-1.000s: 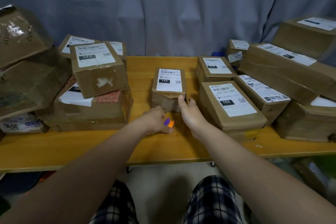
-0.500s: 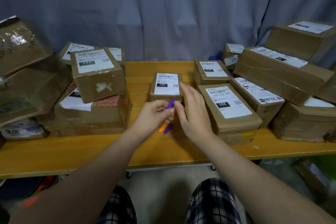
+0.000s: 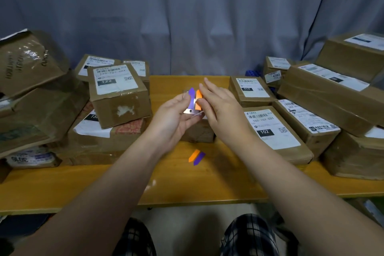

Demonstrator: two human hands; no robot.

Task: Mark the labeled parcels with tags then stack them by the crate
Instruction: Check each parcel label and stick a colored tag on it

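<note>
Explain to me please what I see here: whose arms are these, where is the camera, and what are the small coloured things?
No machine here: a person wears one camera on the head, looking forward and down, so the two bare arms are the person's own. The left hand holds a small clear sheet carrying a purple arrow-shaped tag and an orange arrow-shaped tag; the right hand pinches the orange one. Two more loose arrow tags, orange and purple, lie on the yellow wooden table. Brown cardboard parcels with white labels stand around, such as one numbered 122 and one numbered 102. A small brown parcel sits mostly hidden behind the hands.
</note>
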